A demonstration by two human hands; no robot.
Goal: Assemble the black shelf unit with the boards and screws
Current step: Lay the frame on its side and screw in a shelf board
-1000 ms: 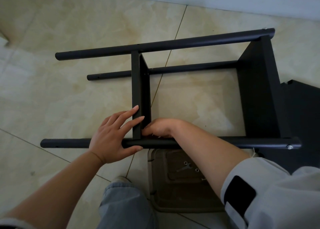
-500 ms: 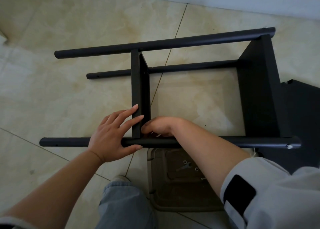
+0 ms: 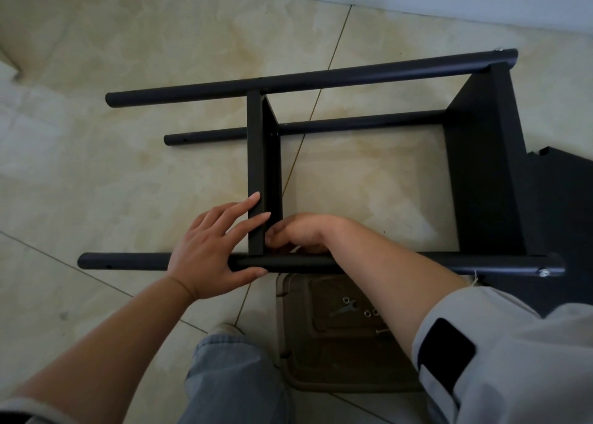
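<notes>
The black shelf unit point(image 3: 321, 167) lies on its side on the tiled floor point(image 3: 96, 167), and everything here is placed against its nearest pole point(image 3: 128, 261), the long black tube that runs from left to right just ahead of the person's knee point(image 3: 231, 378).

A narrow middle board point(image 3: 256, 154) stands on edge and meets this pole at a right angle, reaching away to the far top pole point(image 3: 321, 77). A third pole point(image 3: 353, 123) lies lower down between those two, passing behind the board. At the right end of the nearest pole a wider end board point(image 3: 481, 173) closes the frame, and a screw head point(image 3: 544, 272) shows on the pole's tip there. Beyond that end, a loose black board point(image 3: 564, 224) lies flat on the floor.

The left hand point(image 3: 211, 247) lies across the nearest pole where the middle board joins it. Its grip is released: the fingers are straight, spread against the left face of the board, and the thumb runs along the near side of the pole.

The right hand point(image 3: 298, 234) reaches in from the right, just beyond the pole and against the right face of the same board. Its fingers are curled into the corner of the joint, but whether they pinch anything I cannot tell, since the fingertips are hidden.

On the near side of the pole, below the right forearm, a brown tray point(image 3: 321, 375) sits on the floor, holding a small wrench point(image 3: 345, 308) and a few nuts point(image 3: 369, 312).
</notes>
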